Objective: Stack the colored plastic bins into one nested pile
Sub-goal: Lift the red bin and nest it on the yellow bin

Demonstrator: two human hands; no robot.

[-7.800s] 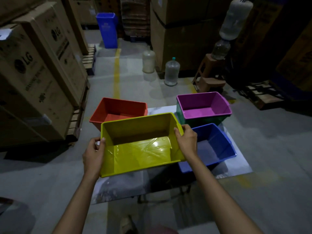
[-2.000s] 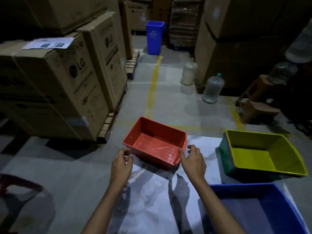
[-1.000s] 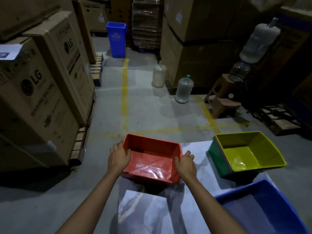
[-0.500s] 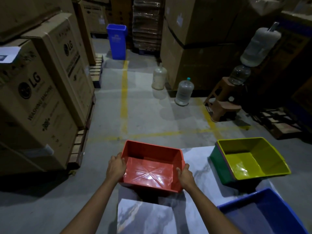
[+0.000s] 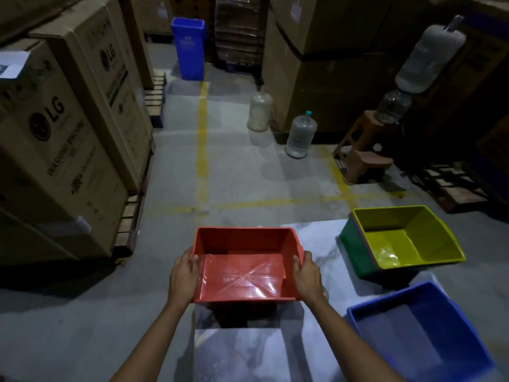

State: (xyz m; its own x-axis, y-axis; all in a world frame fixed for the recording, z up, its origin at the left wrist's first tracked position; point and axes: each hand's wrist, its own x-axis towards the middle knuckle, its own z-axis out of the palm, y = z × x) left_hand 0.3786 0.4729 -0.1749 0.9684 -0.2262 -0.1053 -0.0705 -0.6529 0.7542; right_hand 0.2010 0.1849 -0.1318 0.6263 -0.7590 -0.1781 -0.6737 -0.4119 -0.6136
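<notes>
While we grip the red bin (image 5: 242,267) by its side walls, left hand (image 5: 183,274) and right hand (image 5: 308,275) curled over the rims, it hangs above the marble table (image 5: 316,244); yellow bin (image 5: 399,238) sits nested in the green bin (image 5: 355,249) to the right, blue bin (image 5: 418,332) nearer.

Bare tabletop (image 5: 325,244) between red bin (image 5: 242,274) and yellow bin stack (image 5: 399,244); blue bin (image 5: 418,326) blocking near right corner.
</notes>
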